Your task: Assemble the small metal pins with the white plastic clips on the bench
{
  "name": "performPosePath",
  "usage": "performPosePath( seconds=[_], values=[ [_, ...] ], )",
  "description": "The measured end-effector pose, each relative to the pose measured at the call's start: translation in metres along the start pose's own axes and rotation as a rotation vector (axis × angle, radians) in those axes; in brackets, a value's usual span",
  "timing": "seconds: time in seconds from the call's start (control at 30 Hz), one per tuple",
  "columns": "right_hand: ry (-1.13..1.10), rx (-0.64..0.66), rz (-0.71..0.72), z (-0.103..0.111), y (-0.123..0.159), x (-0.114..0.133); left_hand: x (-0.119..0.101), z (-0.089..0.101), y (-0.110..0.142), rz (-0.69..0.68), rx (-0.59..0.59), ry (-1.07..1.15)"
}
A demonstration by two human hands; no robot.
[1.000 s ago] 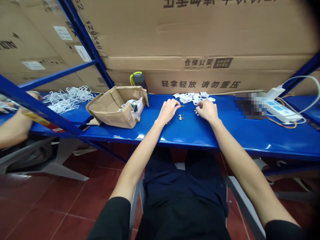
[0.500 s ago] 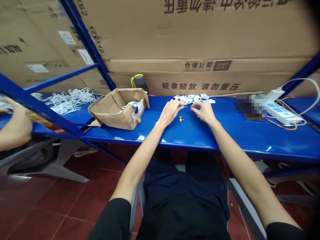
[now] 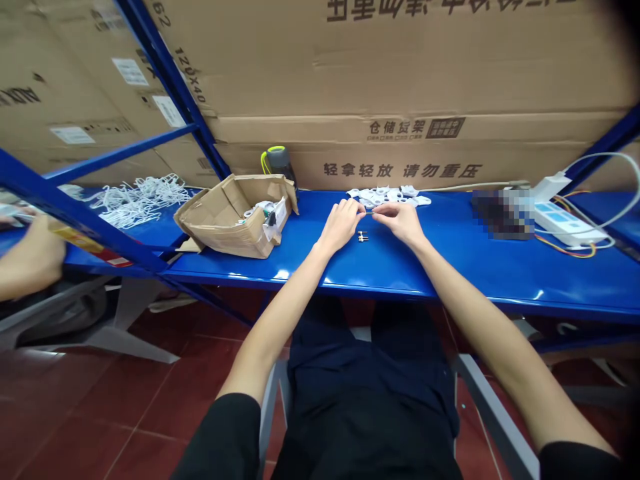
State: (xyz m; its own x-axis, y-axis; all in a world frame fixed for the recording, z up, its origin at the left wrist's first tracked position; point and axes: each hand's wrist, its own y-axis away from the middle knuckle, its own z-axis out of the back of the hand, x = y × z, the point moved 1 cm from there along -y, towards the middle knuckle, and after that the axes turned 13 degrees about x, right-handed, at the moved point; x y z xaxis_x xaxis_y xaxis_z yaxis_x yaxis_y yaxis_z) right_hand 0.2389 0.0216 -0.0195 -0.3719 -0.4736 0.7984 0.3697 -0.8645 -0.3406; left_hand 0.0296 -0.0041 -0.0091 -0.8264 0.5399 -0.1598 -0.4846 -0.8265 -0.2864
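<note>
My left hand (image 3: 343,225) pinches a thin metal pin (image 3: 369,213) at its fingertips, above the blue steel shelf (image 3: 380,267). My right hand (image 3: 396,221) has come in from the right, and its fingertips meet the other end of the pin. Just below the hands lie several small metal pins (image 3: 363,235). Behind them is a pile of white plastic parts (image 3: 385,195), close to my fingertips but not touched.
An open cardboard box (image 3: 235,223) holding assorted parts stands left of my hands, with a dark bottle (image 3: 279,162) behind it. White wire hangers (image 3: 143,198) lie further left. A co-worker's hand (image 3: 37,257) shows at the far left. A power strip (image 3: 565,223) and cables sit right, beside a pixelated object (image 3: 503,213).
My right hand has moved left and closed onto the end of the pin. My left hand has barely moved. The view has shifted slightly.
</note>
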Motion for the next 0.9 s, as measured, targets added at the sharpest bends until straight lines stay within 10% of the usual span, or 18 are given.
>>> performPosePath(
  seconds=[0.9],
  values=[
    [0.642,0.157,0.137,-0.0043,0.0036,0.0098,0.0027,-0.0045,-0.0015,-0.055,0.04,-0.088]
  ],
)
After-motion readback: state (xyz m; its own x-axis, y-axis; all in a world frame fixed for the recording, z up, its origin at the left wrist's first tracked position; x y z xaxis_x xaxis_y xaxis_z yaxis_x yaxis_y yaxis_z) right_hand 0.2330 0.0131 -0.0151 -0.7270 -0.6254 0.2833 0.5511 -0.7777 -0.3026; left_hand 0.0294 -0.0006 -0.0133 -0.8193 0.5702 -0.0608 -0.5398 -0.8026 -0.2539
